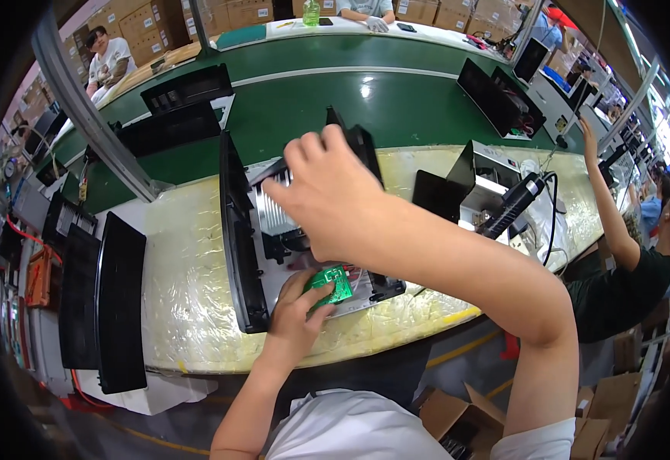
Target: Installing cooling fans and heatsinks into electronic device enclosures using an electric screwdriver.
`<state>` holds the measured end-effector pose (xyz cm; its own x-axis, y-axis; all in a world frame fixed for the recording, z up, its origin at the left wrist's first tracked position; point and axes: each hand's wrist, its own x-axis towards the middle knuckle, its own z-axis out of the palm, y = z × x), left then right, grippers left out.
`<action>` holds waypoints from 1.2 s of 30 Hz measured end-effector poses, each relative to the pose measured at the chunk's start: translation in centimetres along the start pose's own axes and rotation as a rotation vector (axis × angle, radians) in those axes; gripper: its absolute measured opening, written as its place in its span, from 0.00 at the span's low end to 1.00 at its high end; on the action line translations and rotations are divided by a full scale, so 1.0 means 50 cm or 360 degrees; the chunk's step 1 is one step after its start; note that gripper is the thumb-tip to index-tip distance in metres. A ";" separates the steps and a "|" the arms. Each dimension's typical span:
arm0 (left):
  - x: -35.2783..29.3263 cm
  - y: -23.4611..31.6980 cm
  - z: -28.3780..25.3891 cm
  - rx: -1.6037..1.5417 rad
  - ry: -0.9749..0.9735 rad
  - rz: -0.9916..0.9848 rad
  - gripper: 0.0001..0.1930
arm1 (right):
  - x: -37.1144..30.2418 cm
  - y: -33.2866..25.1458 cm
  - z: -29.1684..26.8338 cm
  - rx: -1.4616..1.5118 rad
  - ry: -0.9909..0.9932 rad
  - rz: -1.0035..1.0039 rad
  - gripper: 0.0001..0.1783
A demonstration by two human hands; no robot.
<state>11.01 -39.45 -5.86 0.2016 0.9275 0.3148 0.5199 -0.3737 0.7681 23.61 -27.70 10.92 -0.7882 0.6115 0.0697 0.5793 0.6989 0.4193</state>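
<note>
A black plastic housing [235,238] lies on the bench in front of me, with a ribbed silvery metal part [271,211] and thin wires inside it. Over the housing's near end my left hand [295,316] grips a small green circuit board [338,284], fingers across its face. My right hand [323,184] reaches across above the metal part, its fingers curled downward. A dark edge shows beside its thumb, but what the fingers close on is hidden beneath the hand. Slight blur softens the right fingertips.
Black panels [122,303] stand at the left edge of the film-covered bench [181,268]. To the right are an opened metal-sided unit [473,180] and a black corded cylindrical tool [515,205]. A green conveyor [296,100] runs beyond. A co-worker's arm [607,199] is at far right.
</note>
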 end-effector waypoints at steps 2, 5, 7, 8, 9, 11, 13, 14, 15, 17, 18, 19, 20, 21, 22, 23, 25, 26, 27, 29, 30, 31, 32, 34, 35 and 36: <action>0.000 -0.003 0.006 0.0098 -0.0012 -0.0017 0.19 | 0.017 -0.018 0.034 -0.0068 0.0058 -0.0102 0.39; -0.007 -0.012 0.007 0.0112 -0.0120 0.0016 0.19 | 0.039 -0.035 0.076 0.0063 0.0010 -0.0177 0.41; 0.000 -0.002 0.009 0.0122 -0.0127 0.0049 0.19 | 0.033 -0.012 0.090 0.0151 -0.0086 -0.0176 0.43; 0.007 0.005 0.012 0.0137 -0.0134 0.0086 0.19 | 0.026 0.003 0.098 0.0238 -0.0177 -0.0171 0.44; 0.012 0.010 0.016 0.0127 -0.0117 0.0099 0.18 | 0.000 0.025 0.094 0.0412 -0.0044 -0.0171 0.42; 0.004 0.002 0.008 0.0133 -0.0088 0.0038 0.18 | -0.053 0.015 0.092 0.0676 0.0612 0.0011 0.35; -0.003 0.000 0.006 0.0117 -0.0060 0.0002 0.17 | -0.151 0.039 0.068 0.0991 0.1090 0.0461 0.28; -0.003 0.003 0.008 0.0115 -0.0086 0.0004 0.17 | -0.226 0.039 0.089 0.1245 0.1432 0.1020 0.24; 0.000 0.010 0.016 0.0116 -0.0116 0.0012 0.16 | -0.310 0.076 0.146 0.0593 0.1870 0.1289 0.18; -0.007 0.024 0.032 0.0110 -0.0117 0.0019 0.16 | -0.450 0.111 0.203 0.0858 0.1972 0.2121 0.26; -0.006 0.028 0.038 0.0118 -0.0117 0.0034 0.16 | -0.481 0.127 0.231 0.0812 0.1985 0.2306 0.28; -0.012 0.039 0.036 0.0105 -0.0120 0.0015 0.16 | -0.485 0.127 0.250 0.1008 0.1798 0.2343 0.28; -0.017 0.047 0.035 0.0110 -0.0130 0.0004 0.16 | -0.487 0.127 0.260 0.1198 0.1606 0.2371 0.29; -0.022 0.054 0.035 0.0091 -0.0082 -0.0014 0.16 | -0.462 0.122 0.245 0.1346 0.1382 0.2537 0.28; -0.025 0.061 0.034 0.0071 -0.0033 -0.0031 0.17 | -0.456 0.126 0.270 0.1506 0.1599 0.2084 0.24; -0.027 0.066 0.030 0.0072 -0.0036 -0.0043 0.17 | -0.459 0.123 0.263 0.1629 0.1601 0.2095 0.21; -0.026 0.067 0.027 0.0070 -0.0036 -0.0050 0.17 | -0.458 0.118 0.246 0.1800 0.1807 0.2024 0.16; -0.025 0.066 0.032 0.0072 -0.0023 -0.0060 0.17 | -0.462 0.112 0.236 0.1832 0.2012 0.1956 0.14; -0.020 0.067 0.041 0.0068 -0.0048 -0.0035 0.16 | -0.479 0.115 0.214 0.1955 0.2337 0.1786 0.12; -0.023 0.067 0.043 0.0063 -0.0088 -0.0019 0.14 | -0.522 0.115 0.148 0.1839 0.2697 0.1189 0.15; -0.024 0.072 0.040 0.0054 -0.0090 -0.0011 0.14 | -0.514 0.111 0.086 0.2070 0.3064 0.0987 0.17; -0.024 0.075 0.035 0.0048 -0.0082 -0.0004 0.14 | -0.482 0.108 0.027 0.2053 0.3026 0.0869 0.17; -0.029 0.080 0.020 0.0060 -0.0066 -0.0022 0.14 | -0.463 0.112 -0.019 0.2002 0.2979 0.0765 0.16; -0.039 0.078 -0.002 0.0083 -0.0069 -0.0061 0.14 | -0.501 0.162 -0.034 0.2576 0.2060 0.0187 0.12; -0.041 0.073 -0.008 0.0089 -0.0067 -0.0049 0.14 | -0.491 0.177 -0.028 0.2481 0.1997 0.0249 0.14; -0.042 0.069 -0.012 0.0098 -0.0064 -0.0040 0.15 | -0.475 0.175 -0.025 0.2247 0.2042 0.0575 0.17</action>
<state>11.88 -42.69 -3.55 0.2203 0.9366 0.2726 0.5750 -0.3504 0.7393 47.15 -36.56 14.08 0.1080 0.6374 0.7630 -0.0689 0.7704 -0.6338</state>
